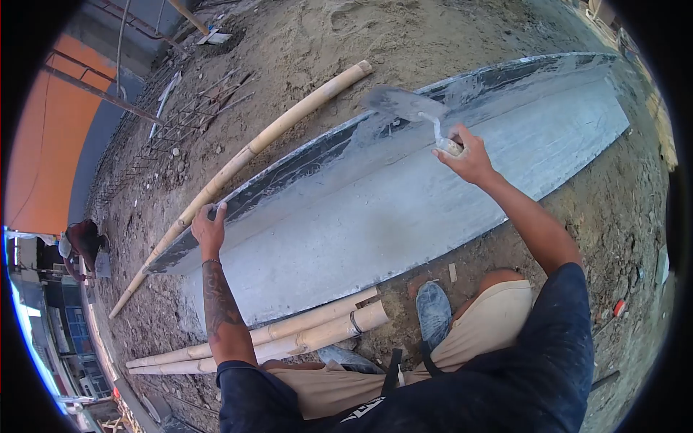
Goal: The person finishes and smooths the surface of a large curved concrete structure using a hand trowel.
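While fingers of the right hand (471,157) clamped the trowel (404,105) above the slab (375,224), the left hand (208,229) was at the slab's wall (289,175), finger closure unclear; light, even pressure probably worked best.

Grey slab (390,216), landmark; above it, one trowel (408,105), blade blurred, handle mostly hidden within the right hand (468,156); at its far left edge, the left hand (208,232), whatever lies under the curled fingers covered from sight. Near side of the slab: two bamboo poles (310,340), part of their length hidden behind the left forearm (221,296). Beyond its left end: one bent person (85,244), handwork too small to tell; one orange panel (52,137), cut off by the dark round border.
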The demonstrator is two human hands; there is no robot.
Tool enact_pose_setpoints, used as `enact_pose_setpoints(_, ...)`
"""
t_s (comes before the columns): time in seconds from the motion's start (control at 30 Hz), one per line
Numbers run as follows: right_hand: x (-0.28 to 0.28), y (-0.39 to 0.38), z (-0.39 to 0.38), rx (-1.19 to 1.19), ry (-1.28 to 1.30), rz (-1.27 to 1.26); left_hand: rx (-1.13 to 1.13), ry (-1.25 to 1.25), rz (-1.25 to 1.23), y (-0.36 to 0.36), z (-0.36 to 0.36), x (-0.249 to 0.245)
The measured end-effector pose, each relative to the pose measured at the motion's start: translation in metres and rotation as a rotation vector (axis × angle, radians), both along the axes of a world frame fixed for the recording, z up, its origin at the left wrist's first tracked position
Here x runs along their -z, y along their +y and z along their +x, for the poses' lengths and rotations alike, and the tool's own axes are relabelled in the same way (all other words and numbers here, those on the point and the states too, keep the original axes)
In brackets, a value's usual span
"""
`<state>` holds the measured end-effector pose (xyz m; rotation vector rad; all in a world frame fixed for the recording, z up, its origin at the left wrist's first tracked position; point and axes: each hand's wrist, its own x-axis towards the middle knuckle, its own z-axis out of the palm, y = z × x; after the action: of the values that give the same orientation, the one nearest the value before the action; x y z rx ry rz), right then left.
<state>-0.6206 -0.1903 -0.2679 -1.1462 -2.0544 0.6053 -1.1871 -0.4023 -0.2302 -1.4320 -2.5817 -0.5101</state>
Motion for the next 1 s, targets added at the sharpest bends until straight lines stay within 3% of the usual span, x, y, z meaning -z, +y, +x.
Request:
enact_pose_setpoints(0.07, -0.015, 0.002, -0.021, 0.042, 0.328, 0.012, -0.028, -0.052, -0.068, 0.001, -0.004, -0.005)
enact_pose_setpoints(0.17, -0.105, 0.017, -0.082, 0.109, 0.877, 0.011, -0.047, -0.123, -0.081, 0.004, -0.004, -0.011)
enact_pose_setpoints(0.2, -0.126, 0.030, -0.099, 0.210, 0.856, 0.055, -0.035, -0.120, -0.099, 0.006, -0.003, -0.011)
enact_pose_setpoints(0.27, -0.137, 0.058, -0.127, 0.377, 0.920, 0.042, -0.052, -0.066, -0.006, 0.003, 0.003, -0.006)
enact_pose_setpoints(0.33, -0.134, 0.010, -0.163, 0.408, 1.429, -0.241, -0.035, -0.061, 0.016, 0.002, 0.003, -0.003)
enact_pose_setpoints(0.37, -0.114, -0.027, -0.180, 0.454, 1.517, -0.329, -0.027, 0.004, 0.025, -0.001, 0.003, 0.000)
enact_pose_setpoints(0.43, -0.059, -0.119, -0.212, 0.573, 1.440, -0.664, -0.039, 0.083, 0.058, 0.003, 0.000, 0.004)
enact_pose_setpoints(0.5, 0.002, -0.194, -0.247, 0.456, 1.344, -0.900, -0.044, 0.092, 0.067, 0.000, 0.007, -0.002)
enact_pose_setpoints(0.57, 0.020, -0.221, -0.271, 0.332, 1.474, -1.086, -0.042, 0.102, 0.049, -0.007, 0.011, -0.001)
enact_pose_setpoints(0.67, 0.019, -0.192, -0.286, 0.131, 1.433, -1.056, -0.031, 0.142, 0.049, -0.002, 0.008, -0.002)
enact_pose_setpoints(0.73, 0.001, -0.145, -0.264, 0.203, 1.581, -0.941, -0.018, 0.022, 0.000, -0.003, 0.005, 0.001)
enact_pose_setpoints(0.77, -0.005, -0.123, -0.251, 0.212, 1.585, -0.944, -0.014, 0.024, -0.008, 0.000, 0.003, 0.004)
enact_pose_setpoints(0.83, -0.008, -0.099, -0.227, 0.171, 1.827, -0.912, -0.036, 0.104, 0.006, 0.000, 0.003, 0.012)
enact_pose_setpoints(0.87, -0.009, -0.115, -0.235, 0.160, 1.826, -0.900, -0.035, 0.102, 0.020, 0.004, 0.006, 0.011)
enact_pose_setpoints(0.93, -0.001, -0.166, -0.269, 0.074, 1.593, -1.149, -0.017, 0.088, 0.021, -0.001, 0.007, 0.009)
enact_pose_setpoints(1.0, 0.000, -0.155, -0.259, 0.084, 1.594, -1.126, -0.006, 0.117, 0.005, -0.001, 0.003, 0.007)
